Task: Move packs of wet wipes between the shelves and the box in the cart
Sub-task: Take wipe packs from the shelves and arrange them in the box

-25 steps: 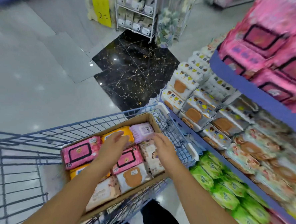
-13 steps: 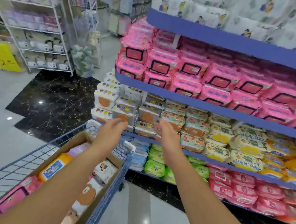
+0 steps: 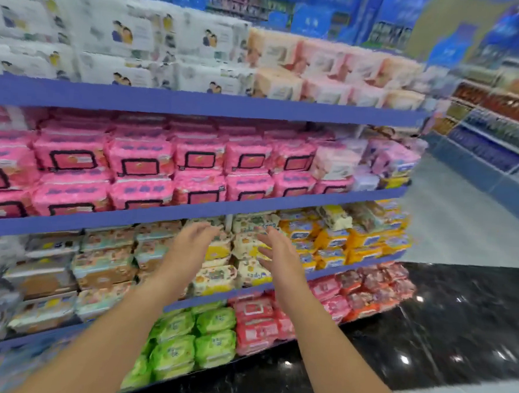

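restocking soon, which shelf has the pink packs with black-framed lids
The second shelf from the top: its pink packs fill it, right above the shelf both hands reach toward. The top shelf holds white and peach packs.

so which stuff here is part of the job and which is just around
Job: left hand, right hand, both open; cream-yellow packs they reach toward; shelf.
Just around: pink packs, green packs, white packs, far aisle.
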`<action>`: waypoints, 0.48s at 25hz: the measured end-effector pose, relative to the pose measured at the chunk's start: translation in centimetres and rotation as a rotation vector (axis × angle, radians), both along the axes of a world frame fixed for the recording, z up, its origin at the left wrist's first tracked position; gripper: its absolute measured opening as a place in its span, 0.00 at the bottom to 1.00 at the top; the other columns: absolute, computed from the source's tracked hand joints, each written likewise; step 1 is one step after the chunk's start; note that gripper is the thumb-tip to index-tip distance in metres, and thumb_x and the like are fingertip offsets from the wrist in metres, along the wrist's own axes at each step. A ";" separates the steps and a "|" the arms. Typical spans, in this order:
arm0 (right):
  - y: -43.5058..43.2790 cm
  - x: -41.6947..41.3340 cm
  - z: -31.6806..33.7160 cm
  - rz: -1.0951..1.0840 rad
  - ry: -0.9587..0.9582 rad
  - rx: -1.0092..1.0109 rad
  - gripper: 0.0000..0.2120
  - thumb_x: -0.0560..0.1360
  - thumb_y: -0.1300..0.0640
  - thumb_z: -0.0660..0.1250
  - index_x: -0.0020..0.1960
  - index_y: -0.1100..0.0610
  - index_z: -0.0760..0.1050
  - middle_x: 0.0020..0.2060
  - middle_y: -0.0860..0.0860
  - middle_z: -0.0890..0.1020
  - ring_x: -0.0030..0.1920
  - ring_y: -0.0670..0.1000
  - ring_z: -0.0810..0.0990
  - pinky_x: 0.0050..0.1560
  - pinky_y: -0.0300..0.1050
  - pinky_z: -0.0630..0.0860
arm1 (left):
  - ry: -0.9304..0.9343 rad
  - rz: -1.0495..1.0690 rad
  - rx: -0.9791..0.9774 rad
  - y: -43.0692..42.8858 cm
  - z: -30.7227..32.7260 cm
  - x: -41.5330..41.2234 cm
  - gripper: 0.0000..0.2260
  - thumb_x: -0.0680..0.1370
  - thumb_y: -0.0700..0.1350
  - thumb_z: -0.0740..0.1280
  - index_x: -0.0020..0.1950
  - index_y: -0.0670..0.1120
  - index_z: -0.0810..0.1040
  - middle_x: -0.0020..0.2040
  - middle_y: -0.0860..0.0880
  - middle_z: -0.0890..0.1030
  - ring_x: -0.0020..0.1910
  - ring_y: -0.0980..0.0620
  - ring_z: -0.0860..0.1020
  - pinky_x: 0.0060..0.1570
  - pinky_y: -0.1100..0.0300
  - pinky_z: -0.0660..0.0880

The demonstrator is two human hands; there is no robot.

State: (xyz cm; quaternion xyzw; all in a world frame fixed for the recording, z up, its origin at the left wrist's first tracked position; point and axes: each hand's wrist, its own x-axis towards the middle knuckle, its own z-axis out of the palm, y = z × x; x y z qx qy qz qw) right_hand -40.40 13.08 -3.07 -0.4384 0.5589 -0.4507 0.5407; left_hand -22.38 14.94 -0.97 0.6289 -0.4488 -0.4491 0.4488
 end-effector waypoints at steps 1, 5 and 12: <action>-0.9 -3.0 -0.1 -0.025 0.011 -0.005 0.21 0.84 0.44 0.57 0.74 0.50 0.68 0.69 0.48 0.75 0.66 0.51 0.75 0.69 0.54 0.72 | 0.015 -0.040 -0.009 -1.6 0.2 -3.1 0.16 0.83 0.55 0.63 0.68 0.52 0.75 0.67 0.53 0.75 0.68 0.49 0.74 0.70 0.44 0.69; -4.8 -14.0 0.2 -0.159 0.040 0.008 0.22 0.83 0.42 0.57 0.74 0.49 0.67 0.71 0.48 0.73 0.68 0.51 0.74 0.71 0.56 0.71 | 0.050 -0.209 -0.012 -7.3 1.1 -13.7 0.20 0.83 0.55 0.62 0.74 0.50 0.71 0.70 0.52 0.74 0.69 0.50 0.73 0.67 0.51 0.69; -14.6 -27.8 -0.5 -0.325 0.068 0.013 0.16 0.83 0.45 0.60 0.69 0.45 0.70 0.70 0.47 0.74 0.69 0.52 0.74 0.70 0.56 0.71 | 0.025 -0.364 0.054 -19.5 -1.3 -27.6 0.23 0.83 0.57 0.61 0.76 0.50 0.68 0.71 0.53 0.72 0.63 0.53 0.71 0.56 0.57 0.69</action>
